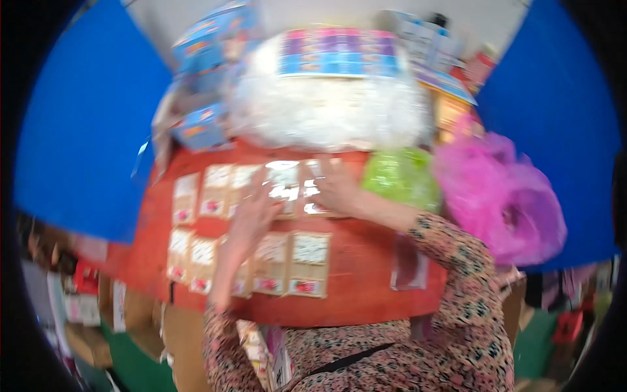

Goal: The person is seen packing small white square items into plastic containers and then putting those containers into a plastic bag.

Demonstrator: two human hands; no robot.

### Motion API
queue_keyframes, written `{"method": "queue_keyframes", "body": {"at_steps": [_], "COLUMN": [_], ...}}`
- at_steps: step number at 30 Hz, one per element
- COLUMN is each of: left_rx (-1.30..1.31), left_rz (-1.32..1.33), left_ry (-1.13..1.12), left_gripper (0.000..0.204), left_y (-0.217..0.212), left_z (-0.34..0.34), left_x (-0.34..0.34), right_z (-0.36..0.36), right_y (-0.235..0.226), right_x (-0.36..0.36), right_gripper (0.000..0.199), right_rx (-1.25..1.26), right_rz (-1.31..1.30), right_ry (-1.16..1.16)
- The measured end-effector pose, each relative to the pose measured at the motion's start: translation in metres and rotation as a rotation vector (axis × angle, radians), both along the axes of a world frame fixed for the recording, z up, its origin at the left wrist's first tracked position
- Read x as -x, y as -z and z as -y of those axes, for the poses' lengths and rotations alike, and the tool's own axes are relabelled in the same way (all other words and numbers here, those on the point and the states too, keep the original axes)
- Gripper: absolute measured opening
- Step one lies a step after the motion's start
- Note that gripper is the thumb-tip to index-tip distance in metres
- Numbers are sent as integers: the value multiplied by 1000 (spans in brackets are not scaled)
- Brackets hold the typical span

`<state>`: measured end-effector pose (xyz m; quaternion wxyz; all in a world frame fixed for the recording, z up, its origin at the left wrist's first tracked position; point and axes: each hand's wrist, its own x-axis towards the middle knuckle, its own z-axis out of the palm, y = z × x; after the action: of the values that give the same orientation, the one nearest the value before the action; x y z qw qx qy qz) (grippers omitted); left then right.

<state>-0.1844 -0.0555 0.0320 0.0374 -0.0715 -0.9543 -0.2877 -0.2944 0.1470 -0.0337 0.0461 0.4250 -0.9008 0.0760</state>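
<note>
Two rows of narrow tan cards lie on the red table (366, 274), each with a white speckled upper part and a small red picture low down. One of them is the card (309, 261) at the right end of the near row. My left hand (256, 212) rests over the far row, fingers apart, touching a glossy clear-covered card (283, 181). Beside it my right hand (334, 189) lies with fingers stretched over the last card (313, 196) of that row, which it partly hides. My left forearm covers part of the near row. Motion blurs both hands.
Behind the cards sits a big clear bag of white pieces (326, 111) with a colourful printed sheet (339, 52) on top. Blue boxes (201, 125) stand at the left. To the right are a green bag (401, 178), a pink bag (499, 196) and a small clear packet (409, 264).
</note>
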Motion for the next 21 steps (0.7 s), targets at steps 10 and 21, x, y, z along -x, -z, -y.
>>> {"method": "queue_keyframes", "body": {"at_steps": [10, 21], "left_rx": [-27, -95], "left_rz": [-162, -173], "left_ry": [74, -32], "left_gripper": [7, 7], "left_y": [-14, -13], "left_z": [-41, -49], "left_x": [-32, -96], "right_z": [-22, -142], "right_y": [-94, -184], "right_x": [-43, -4], "right_gripper": [40, 37], "right_rx": [-32, 92], "right_rz": [121, -11], "right_ry": [-228, 35]}}
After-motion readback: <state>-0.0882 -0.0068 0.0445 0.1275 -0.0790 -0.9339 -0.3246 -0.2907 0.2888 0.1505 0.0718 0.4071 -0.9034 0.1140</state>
